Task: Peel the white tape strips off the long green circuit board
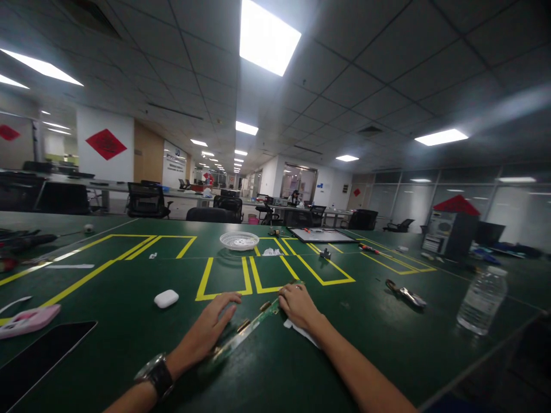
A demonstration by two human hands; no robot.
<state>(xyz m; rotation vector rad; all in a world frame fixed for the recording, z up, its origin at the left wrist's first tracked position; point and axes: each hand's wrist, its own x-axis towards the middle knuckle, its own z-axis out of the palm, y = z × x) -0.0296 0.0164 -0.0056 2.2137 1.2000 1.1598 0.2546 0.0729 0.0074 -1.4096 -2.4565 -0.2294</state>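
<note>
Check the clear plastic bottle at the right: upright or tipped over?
Upright. The bottle stands with its base on the green table and its neck uppermost.

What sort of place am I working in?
Likely an open-plan office: black chairs stand beyond the green table, a PC tower is at the right, and light panels line the ceiling.

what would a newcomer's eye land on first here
Probably the yellow tape outlines across the green tabletop. Next, front and centre, the green circuit board, with the right hand on its far end and the left hand open beside it. Behind them sits a white basket.
</note>
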